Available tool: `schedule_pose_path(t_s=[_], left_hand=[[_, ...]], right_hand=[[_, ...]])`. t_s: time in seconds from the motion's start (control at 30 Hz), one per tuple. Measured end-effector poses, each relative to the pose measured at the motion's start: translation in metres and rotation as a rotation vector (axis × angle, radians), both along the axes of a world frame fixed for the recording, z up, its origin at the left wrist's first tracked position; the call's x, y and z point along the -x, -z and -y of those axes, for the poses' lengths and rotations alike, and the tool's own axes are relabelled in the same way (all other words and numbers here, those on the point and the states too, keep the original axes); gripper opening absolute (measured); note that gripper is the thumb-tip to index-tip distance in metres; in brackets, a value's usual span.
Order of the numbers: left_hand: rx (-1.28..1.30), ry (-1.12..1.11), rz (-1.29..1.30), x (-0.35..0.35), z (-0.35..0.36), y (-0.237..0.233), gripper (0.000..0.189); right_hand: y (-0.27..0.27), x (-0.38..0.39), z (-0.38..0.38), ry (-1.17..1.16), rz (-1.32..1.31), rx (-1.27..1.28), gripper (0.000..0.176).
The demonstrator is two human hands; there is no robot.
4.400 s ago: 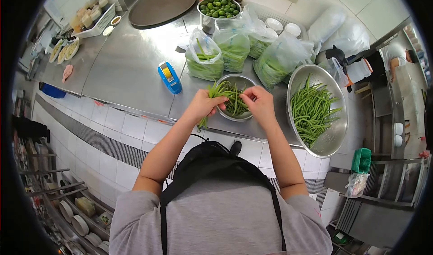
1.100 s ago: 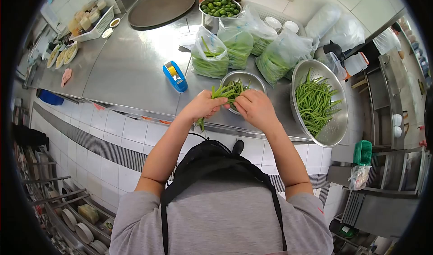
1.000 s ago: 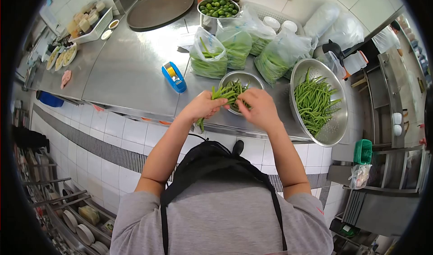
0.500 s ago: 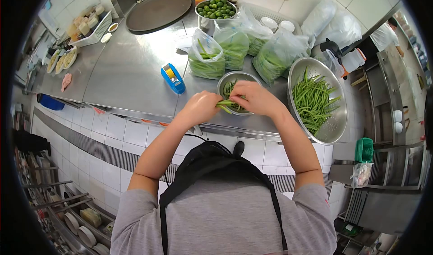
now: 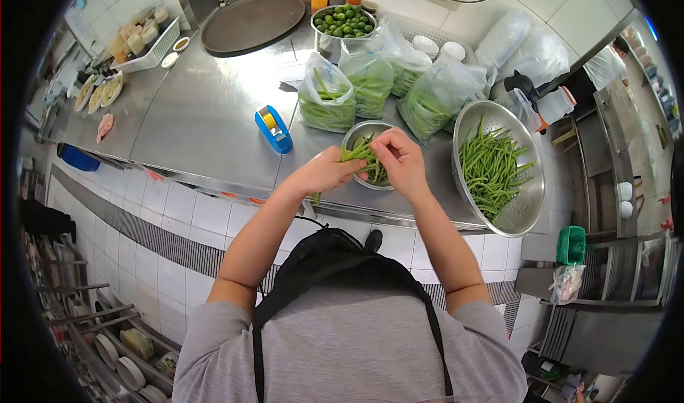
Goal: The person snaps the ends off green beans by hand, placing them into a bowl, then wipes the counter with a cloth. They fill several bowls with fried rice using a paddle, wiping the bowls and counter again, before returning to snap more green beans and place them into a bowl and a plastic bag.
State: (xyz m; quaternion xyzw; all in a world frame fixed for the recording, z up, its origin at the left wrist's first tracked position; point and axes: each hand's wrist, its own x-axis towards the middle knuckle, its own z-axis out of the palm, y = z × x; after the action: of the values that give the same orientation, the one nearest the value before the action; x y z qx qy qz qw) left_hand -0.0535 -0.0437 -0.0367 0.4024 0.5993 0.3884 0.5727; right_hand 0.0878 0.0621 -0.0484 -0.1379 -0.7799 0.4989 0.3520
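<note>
Left hand grips beans at the bowl's nine o'clock; right hand's fingers pinch their ends, seemingly trimming; the next pinch calls for a steady left grip.

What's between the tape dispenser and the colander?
In the head view: a small bowl, with the left hand, green beans and right hand partly over it.
</note>
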Motion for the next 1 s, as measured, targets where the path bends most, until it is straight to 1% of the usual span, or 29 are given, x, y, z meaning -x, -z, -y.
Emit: schedule_pose_path(t_s=[0.07, 0.1, 0.17, 0.2, 0.27, 0.33, 0.4, 0.47, 0.5, 0.53, 0.6, 0.63, 0.7, 0.83, 0.9, 0.93, 1.0], left_hand=[[0.026, -0.014, 0.052, 0.000, -0.003, 0.005, 0.028], [0.049, -0.023, 0.102, -0.001, -0.005, 0.007, 0.028], [0.031, -0.024, 0.074, -0.009, -0.008, 0.009, 0.028], [0.015, -0.021, 0.046, -0.013, -0.008, 0.011, 0.029], [0.048, 0.007, 0.094, -0.019, -0.003, 0.014, 0.027], [0.080, 0.030, 0.140, -0.017, -0.002, 0.020, 0.026], [0.162, -0.008, 0.188, -0.007, 0.002, 0.030, 0.027], [0.186, -0.011, 0.160, 0.001, 0.002, 0.028, 0.027], [0.206, -0.015, 0.131, 0.006, 0.000, 0.027, 0.028], [0.198, -0.015, 0.128, 0.010, -0.003, 0.025, 0.028], [0.228, 0.024, 0.066, 0.011, -0.004, 0.028, 0.028], [0.235, 0.029, 0.065, 0.009, -0.004, 0.028, 0.028], [0.212, 0.069, -0.028, 0.006, -0.006, 0.027, 0.028], [0.176, 0.052, -0.071, 0.003, -0.008, 0.029, 0.028], [0.187, 0.056, 0.128, 0.004, -0.006, 0.026, 0.028], [0.188, 0.049, 0.133, 0.004, -0.004, 0.027, 0.028], [0.206, -0.001, 0.138, 0.006, -0.001, 0.026, 0.029]], right_hand=[[0.005, 0.002, 0.006, 0.128, -0.076, 0.105, 0.004], [0.009, 0.004, 0.009, 0.125, -0.077, 0.103, 0.004], [0.016, 0.005, 0.012, 0.314, -0.095, -0.124, 0.005], [0.019, 0.005, 0.010, 0.314, -0.095, -0.124, 0.005], [0.018, 0.006, 0.001, 0.488, -0.265, 0.261, 0.006], [0.007, -0.004, -0.016, 0.459, -0.218, 0.285, 0.005], [0.008, -0.014, -0.025, 0.436, -0.173, 0.314, 0.007], [0.018, -0.019, -0.029, 0.203, 0.381, -0.252, 0.016], [0.025, -0.020, -0.028, 0.219, 0.400, -0.343, 0.021], [0.013, -0.015, -0.025, 0.222, 0.396, -0.350, 0.021], [-0.016, -0.010, -0.009, 0.083, 0.094, -0.876, 0.019], [-0.019, -0.008, -0.007, 0.088, 0.096, -0.869, 0.019], [-0.023, -0.004, -0.009, -0.063, 0.248, -1.206, 0.018], [-0.015, -0.002, -0.006, -0.088, 0.323, -1.194, 0.012], [-0.011, 0.002, 0.004, 0.142, 0.072, -0.385, 0.007], [-0.012, 0.000, 0.002, 0.134, 0.075, -0.384, 0.007], [-0.016, -0.007, -0.010, 0.321, 0.209, -0.287, 0.007]])
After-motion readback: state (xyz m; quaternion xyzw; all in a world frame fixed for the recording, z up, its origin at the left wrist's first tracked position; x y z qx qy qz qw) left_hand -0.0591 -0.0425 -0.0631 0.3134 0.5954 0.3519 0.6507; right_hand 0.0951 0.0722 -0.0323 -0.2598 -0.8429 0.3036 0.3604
